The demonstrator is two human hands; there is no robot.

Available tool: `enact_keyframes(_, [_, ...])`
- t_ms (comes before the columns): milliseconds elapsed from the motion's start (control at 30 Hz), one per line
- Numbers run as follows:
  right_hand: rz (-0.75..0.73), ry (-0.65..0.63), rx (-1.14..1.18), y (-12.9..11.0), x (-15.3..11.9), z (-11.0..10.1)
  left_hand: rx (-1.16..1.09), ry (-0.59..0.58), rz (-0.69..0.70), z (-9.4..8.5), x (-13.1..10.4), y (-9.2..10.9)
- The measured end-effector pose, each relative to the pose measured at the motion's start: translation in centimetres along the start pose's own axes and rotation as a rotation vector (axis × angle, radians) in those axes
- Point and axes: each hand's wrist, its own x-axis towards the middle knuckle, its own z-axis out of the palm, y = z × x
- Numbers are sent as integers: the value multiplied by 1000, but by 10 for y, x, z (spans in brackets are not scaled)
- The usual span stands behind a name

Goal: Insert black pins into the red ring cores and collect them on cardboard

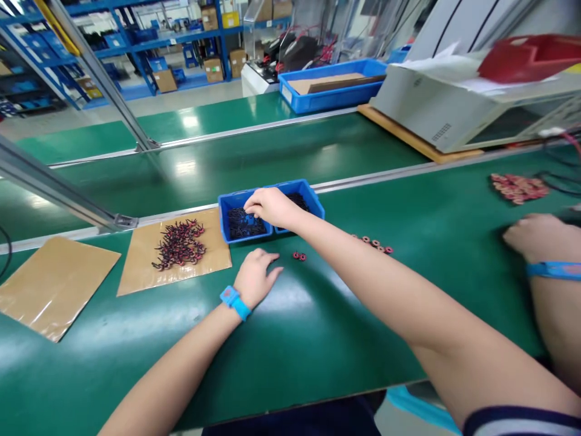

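Observation:
My right hand (271, 206) is above the left compartment of a blue two-part bin (250, 238), fingertips pinched together. Whatever they may hold is too small to make out. Small dark sleeve-like pieces (242, 225) fill that compartment, and more dark pieces (299, 201) lie in the right one, partly behind my hand. My left hand (256, 275), with a blue wristband, rests low over the green table, thumb and fingers apart and holding nothing. Just right of it lie two small red ring-shaped parts (299, 256). More rings (374, 243) are partly covered by my right forearm.
Left of the bin, a pile of red rings with dark leads (180, 244) lies on a brown sheet (136, 272); another brown sheet (57, 284) is farther left. At right, a co-worker's hand (535, 236) is near a ring pile (518, 188). A metal post (109, 91) rises at left.

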Motion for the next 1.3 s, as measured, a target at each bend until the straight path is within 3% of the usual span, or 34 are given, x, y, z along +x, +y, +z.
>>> enact_keyframes(100, [18,14,37,-2,-4,-1,-39,-13,-5,18,28,8])
enact_keyframes(200, [54,47,67,-2,-8,-3,-67,-5,-16,23,39,10])
enact_keyframes(333, [130,97,139,1,-11,-2,-339,18,-73,11,23,4])
enact_keyframes(533, [197,190,253,-1,-27,2,-852,60,-342,-17,-17,-17])
enact_keyframes(700, [320,259,533,-15,-69,9,-1220,90,-520,-25,-17,-20])
enact_keyframes(833, [451,302,772,-25,-100,18,-1423,32,-607,-25,-14,-13])
enact_keyframes(1300, [523,396,817,-27,-109,20,-1514,-128,-662,-25,-16,-12])
